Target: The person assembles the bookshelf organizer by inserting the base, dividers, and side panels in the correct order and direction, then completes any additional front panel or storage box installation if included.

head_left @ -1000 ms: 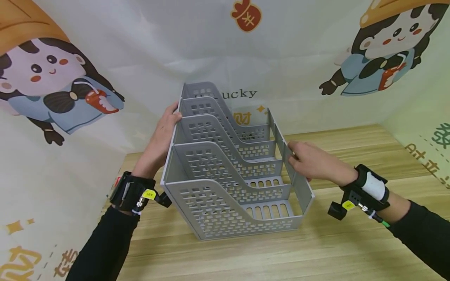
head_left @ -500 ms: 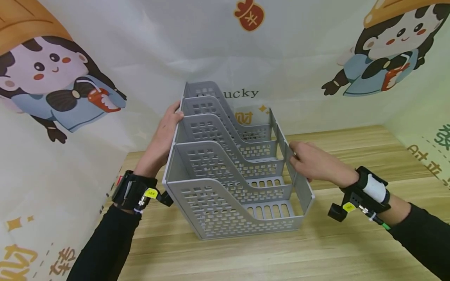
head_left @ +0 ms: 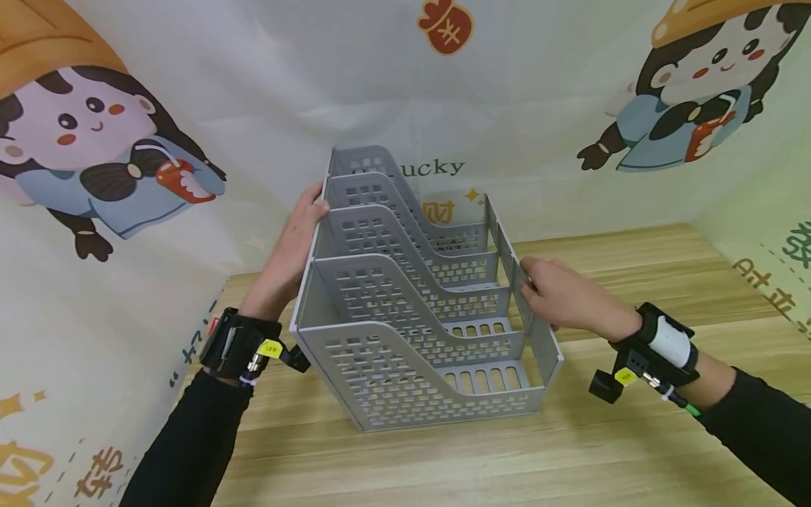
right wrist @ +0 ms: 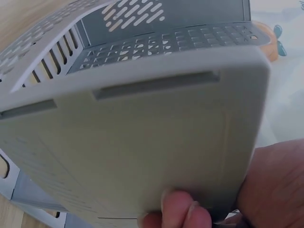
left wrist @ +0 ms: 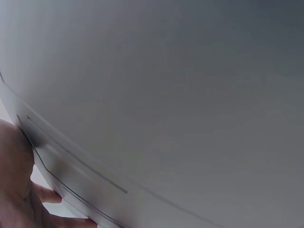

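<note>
A grey plastic file rack [head_left: 380, 373] with several slots sits at the middle of the wooden table, its tall side to the left. The slots hold nothing. My left hand [head_left: 288, 246] grips the tall side, thumb at its upper edge; the other fingers are mostly hidden behind it. In the left wrist view the outer panel [left wrist: 166, 104] fills the picture, with my left hand [left wrist: 19, 180] at its edge. My right hand [head_left: 567, 292] pinches the low panel on the right. Its fingertips [right wrist: 178, 209] press against that panel's face in the right wrist view.
The wooden table [head_left: 608, 436] extends around the rack. A white printed sheet [head_left: 526, 84] with cartoon figures hangs behind and along both sides. Each wrist carries a strapped black camera, one on the left [head_left: 243, 345] and one on the right [head_left: 659, 345].
The right end of the rack and my right hand have shifted very slightly left. Both hands keep their hold, and the rack otherwise stays in place.
</note>
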